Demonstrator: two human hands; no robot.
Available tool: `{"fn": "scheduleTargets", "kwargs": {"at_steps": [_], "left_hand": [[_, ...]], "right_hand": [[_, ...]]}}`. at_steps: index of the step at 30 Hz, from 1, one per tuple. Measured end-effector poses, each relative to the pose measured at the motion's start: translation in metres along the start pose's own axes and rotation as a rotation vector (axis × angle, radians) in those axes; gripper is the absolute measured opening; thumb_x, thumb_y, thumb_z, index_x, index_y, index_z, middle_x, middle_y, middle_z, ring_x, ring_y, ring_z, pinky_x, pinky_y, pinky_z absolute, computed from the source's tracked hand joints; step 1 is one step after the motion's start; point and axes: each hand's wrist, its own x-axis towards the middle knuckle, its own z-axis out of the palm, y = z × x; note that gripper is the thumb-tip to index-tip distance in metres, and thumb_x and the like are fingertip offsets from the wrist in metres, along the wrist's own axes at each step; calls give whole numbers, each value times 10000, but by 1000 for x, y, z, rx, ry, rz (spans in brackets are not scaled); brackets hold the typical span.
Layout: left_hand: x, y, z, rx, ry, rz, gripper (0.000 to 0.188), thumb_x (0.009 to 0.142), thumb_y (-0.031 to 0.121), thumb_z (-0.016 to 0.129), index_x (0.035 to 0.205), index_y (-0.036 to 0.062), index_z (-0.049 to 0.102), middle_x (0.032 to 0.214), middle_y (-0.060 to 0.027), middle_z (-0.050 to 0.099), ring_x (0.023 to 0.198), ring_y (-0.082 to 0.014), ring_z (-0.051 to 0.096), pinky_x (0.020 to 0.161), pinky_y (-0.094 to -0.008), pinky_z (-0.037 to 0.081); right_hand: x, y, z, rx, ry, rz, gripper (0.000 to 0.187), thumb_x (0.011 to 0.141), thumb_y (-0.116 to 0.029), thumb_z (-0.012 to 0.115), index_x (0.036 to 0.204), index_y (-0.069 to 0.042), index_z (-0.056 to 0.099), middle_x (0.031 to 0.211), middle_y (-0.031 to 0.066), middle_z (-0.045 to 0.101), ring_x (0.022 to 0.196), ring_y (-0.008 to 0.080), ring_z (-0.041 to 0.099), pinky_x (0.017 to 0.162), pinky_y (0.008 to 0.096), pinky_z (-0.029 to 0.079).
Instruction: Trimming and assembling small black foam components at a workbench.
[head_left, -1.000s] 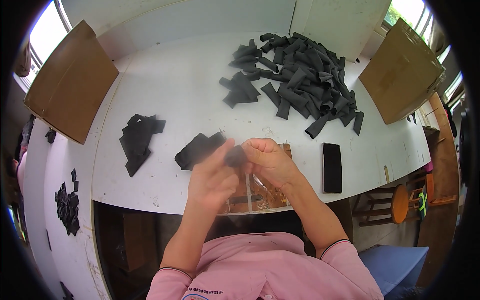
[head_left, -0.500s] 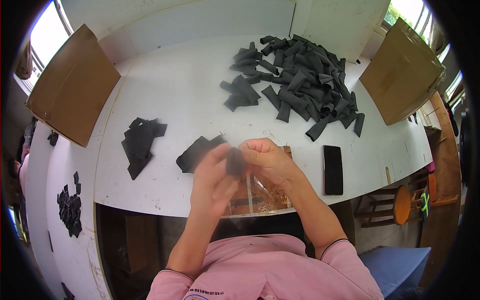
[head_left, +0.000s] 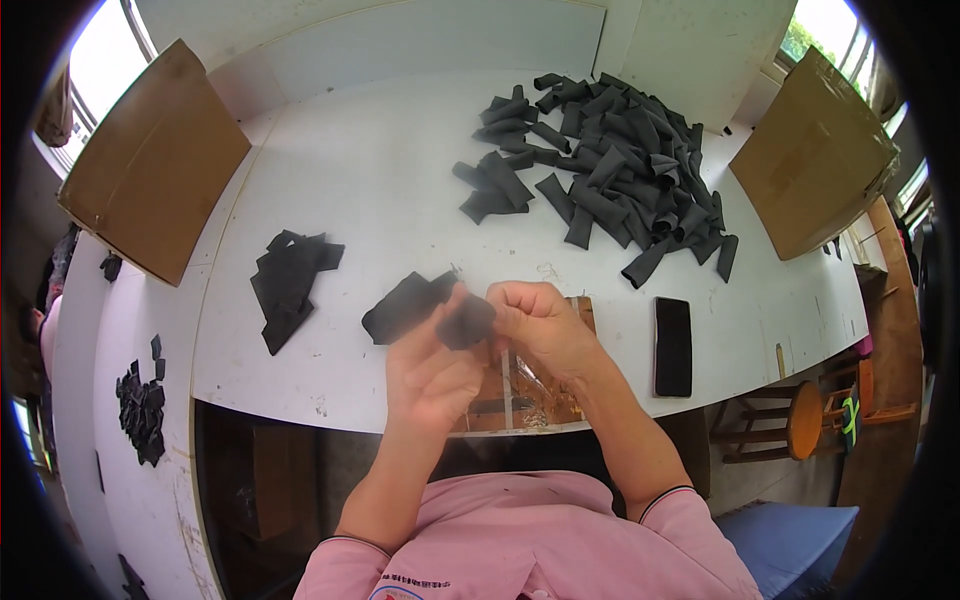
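Observation:
Between my two hands, over the front edge of the white table, is a small dark grey fabric piece. My right hand pinches its right edge between thumb and curled fingers. On its other side my left hand, smeared by motion, has its fingers bent against the fabric. Just beyond the left hand lies a small stack of dark fabric pieces. Farther left rests another loose stack of fabric pieces. A large heap of dark grey fabric tubes spreads over the back right of the table.
Cardboard boxes stand at the left and right of the white table. A black phone lies right of my hands. Below them is a brown wooden board. Dark scraps lie far left; a wooden stool stands right.
The fabric piece has turned and now shows a broader face between my hands. My left hand has shifted slightly around it; the right keeps its pinch. The whole view has shifted a little.

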Motion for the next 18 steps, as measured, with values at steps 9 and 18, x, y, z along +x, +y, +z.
{"fn": "scheduleTargets", "kwargs": {"at_steps": [9, 18], "left_hand": [[-13, -12, -14, 1165, 284, 421, 276, 846, 68, 516, 1106, -3, 459, 783, -48, 549, 473, -74, 450, 423, -177, 364], [1, -11, 11, 2160, -203, 1009, 176, 756, -54, 523, 910, 5, 583, 897, -95, 579, 812, -177, 557, 656, -258, 457]], "right_hand": [[-5, 20, -12, 34, -11, 43, 214, 872, -182, 504, 708, -45, 503, 536, -43, 411, 463, 42, 352, 428, 206, 288], [-12, -9, 2, -596, 282, -454, 233, 809, -224, 584, 732, -16, 510, 655, 18, 476, 636, 118, 497, 517, 225, 388]]}}
